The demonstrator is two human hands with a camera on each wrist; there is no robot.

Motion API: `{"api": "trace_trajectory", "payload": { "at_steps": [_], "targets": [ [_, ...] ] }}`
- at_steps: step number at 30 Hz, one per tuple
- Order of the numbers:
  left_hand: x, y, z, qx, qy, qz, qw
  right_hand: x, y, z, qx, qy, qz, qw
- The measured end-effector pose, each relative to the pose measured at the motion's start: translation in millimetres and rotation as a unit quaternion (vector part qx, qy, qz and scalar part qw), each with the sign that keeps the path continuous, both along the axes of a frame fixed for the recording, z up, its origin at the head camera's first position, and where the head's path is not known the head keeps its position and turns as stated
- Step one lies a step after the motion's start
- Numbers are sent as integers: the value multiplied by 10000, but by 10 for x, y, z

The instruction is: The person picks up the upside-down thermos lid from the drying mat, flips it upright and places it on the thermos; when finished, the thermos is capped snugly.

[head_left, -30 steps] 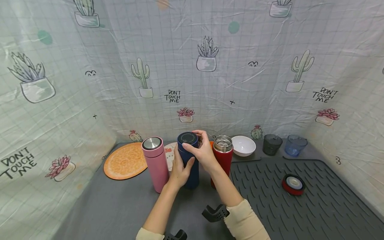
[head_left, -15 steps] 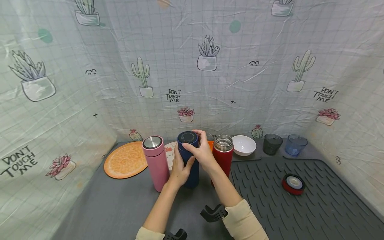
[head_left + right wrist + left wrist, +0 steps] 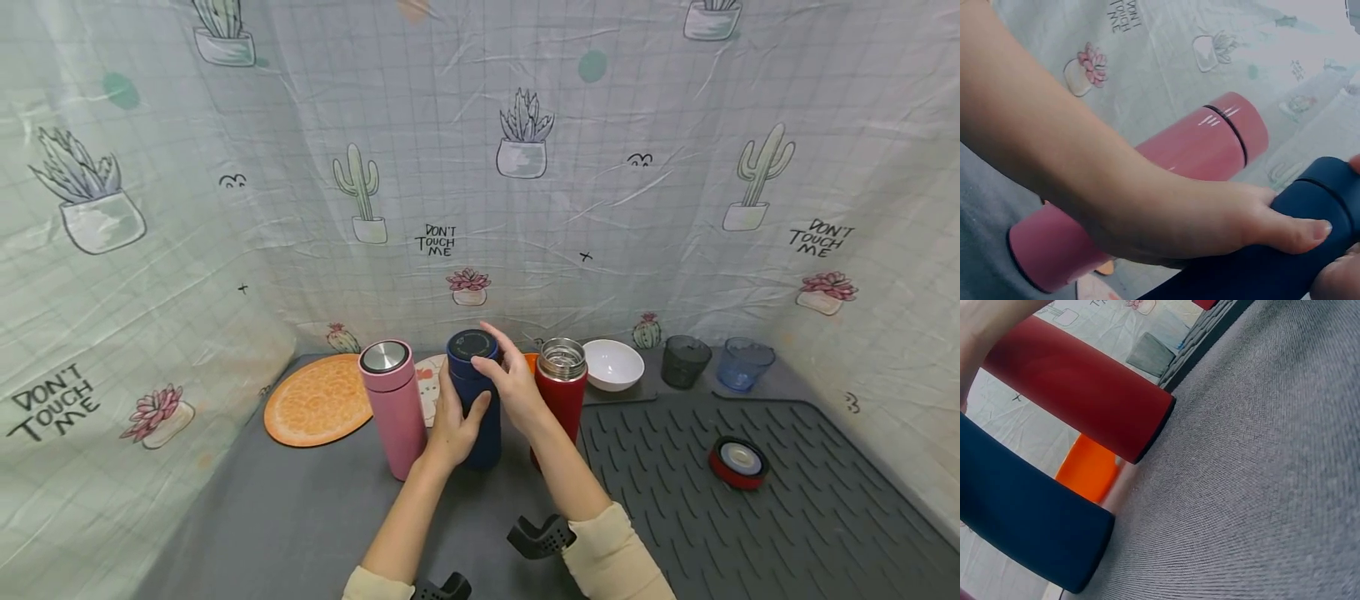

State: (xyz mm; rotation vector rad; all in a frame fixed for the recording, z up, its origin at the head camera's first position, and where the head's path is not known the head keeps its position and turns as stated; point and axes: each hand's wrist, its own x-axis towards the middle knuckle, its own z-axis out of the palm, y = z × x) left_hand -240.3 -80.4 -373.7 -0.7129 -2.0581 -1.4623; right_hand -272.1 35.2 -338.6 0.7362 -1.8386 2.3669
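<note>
A dark blue thermos point(image 3: 487, 442) stands upright on the grey table. My left hand point(image 3: 453, 429) grips its body from the left, thumb across the near side. At the top, my right hand point(image 3: 517, 392) holds the lid point(image 3: 472, 343), with the thumb at the near edge and fingers round the far right side. A seam below the lid point(image 3: 1329, 172) shows in the right wrist view. Just left of the hands stands a pink thermos point(image 3: 393, 408) with its lid on. A red thermos point(image 3: 562, 400) without a lid stands to the right, partly behind my right forearm.
The red lid point(image 3: 738, 462) lies upside down on a black ridged mat point(image 3: 645, 467). Behind are a white bowl point(image 3: 613, 367), a dark cup point(image 3: 684, 362) and a blue cup point(image 3: 742, 364). An orange-patterned round mat point(image 3: 318, 400) lies left. An orange object point(image 3: 1088, 469) sits behind the thermoses.
My right thumb has shifted rightward along the near edge of the blue thermos lid, and the right fingers look straighter. My left hand keeps its grip. The head view has shifted slightly.
</note>
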Motion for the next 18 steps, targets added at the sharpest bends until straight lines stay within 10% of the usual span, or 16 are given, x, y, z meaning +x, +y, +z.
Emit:
{"api": "trace_trajectory", "payload": {
  "at_steps": [18],
  "targets": [
    [-11,-5,-33,-88,188,32,9998,29,-50,0,120,-98,-531,9985]
  ]
}}
